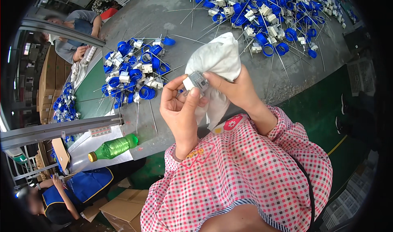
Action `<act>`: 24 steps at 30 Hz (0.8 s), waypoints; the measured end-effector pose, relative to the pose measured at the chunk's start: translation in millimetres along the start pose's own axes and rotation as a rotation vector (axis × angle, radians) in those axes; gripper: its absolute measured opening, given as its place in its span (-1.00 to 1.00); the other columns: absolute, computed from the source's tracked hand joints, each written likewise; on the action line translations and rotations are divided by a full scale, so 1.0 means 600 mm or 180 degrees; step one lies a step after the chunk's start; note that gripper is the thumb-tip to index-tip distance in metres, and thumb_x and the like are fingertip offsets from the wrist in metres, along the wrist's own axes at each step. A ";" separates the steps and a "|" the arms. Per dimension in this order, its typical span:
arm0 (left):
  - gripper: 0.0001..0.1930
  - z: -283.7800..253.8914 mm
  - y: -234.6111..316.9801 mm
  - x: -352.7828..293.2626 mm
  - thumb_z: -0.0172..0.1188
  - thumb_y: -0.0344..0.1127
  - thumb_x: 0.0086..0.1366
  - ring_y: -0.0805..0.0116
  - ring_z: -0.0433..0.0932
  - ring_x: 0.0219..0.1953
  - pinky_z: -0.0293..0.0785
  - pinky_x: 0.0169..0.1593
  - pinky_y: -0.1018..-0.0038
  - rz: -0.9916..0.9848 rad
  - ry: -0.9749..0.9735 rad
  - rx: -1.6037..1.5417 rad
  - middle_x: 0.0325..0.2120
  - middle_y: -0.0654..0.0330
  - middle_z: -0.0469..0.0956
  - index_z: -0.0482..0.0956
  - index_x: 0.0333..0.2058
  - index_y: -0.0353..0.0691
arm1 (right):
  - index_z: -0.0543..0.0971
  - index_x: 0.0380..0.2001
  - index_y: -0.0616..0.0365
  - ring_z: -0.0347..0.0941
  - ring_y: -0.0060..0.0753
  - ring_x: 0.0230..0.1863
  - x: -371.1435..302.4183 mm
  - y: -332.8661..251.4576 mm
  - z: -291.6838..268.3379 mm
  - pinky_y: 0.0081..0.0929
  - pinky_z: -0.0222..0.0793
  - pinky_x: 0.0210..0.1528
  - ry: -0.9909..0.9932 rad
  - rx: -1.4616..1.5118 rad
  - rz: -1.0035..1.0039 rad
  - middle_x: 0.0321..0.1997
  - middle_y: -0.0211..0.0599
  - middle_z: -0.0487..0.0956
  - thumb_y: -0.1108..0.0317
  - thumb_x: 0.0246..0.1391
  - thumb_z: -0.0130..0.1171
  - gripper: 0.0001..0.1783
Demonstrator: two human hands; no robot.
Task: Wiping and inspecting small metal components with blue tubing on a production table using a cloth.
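Left fingers (190, 105), pinching grey-white block (199, 82); right fingers (217, 81), gripping cloth (219, 56); blue-coil heaps (147, 93) beyond, finished or pending unclear.

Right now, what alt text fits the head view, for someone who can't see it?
A left hand holds a small white-and-grey part; the right hand, gripping a white cloth, touches it. Beyond, blue coils lie heaped on a grey table, with a green bottle at left.
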State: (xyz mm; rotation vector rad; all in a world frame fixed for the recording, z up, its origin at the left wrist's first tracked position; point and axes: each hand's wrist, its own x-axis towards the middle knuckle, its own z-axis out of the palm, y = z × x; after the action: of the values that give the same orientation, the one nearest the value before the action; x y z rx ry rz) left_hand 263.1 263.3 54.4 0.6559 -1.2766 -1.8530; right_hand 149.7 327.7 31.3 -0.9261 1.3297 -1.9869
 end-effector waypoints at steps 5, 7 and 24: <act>-0.71 -0.001 0.000 0.001 0.08 -0.55 0.01 0.52 0.44 -0.58 0.40 -0.49 0.66 -0.0019 0.0156 0.0011 -0.38 0.10 0.44 0.32 -0.23 -0.43 | 0.41 -0.26 0.30 0.37 -0.64 -0.30 -0.007 0.014 0.011 -0.68 0.27 -0.26 0.0248 -0.0164 -0.0162 -0.32 -0.36 0.48 0.46 -0.06 0.07 -0.75; -0.71 -0.001 0.000 0.001 0.08 -0.55 0.01 0.52 0.44 -0.58 0.41 -0.50 0.66 -0.0018 0.0157 -0.0011 -0.38 0.10 0.44 0.32 -0.23 -0.43 | 0.41 -0.25 0.30 0.37 -0.64 -0.30 -0.009 0.017 0.009 -0.69 0.27 -0.28 0.0313 -0.0318 -0.0224 -0.32 -0.36 0.48 0.46 -0.05 0.06 -0.76; -0.71 -0.015 0.025 -0.002 0.06 -0.47 0.03 0.44 0.47 -0.45 0.45 -0.40 0.63 0.0596 0.0251 0.0955 -0.35 0.09 0.41 0.32 -0.23 -0.43 | 0.37 -0.20 0.28 0.34 -0.60 -0.22 -0.002 -0.003 -0.033 -0.65 0.24 -0.17 0.0777 -0.0278 -0.0581 -0.24 -0.34 0.44 0.46 -0.03 0.02 -0.73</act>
State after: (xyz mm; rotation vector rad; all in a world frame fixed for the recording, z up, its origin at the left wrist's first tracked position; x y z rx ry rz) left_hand 275.3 256.8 65.0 0.7318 -1.5241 -1.4847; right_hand 134.7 340.2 27.6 -0.8941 1.5221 -2.2553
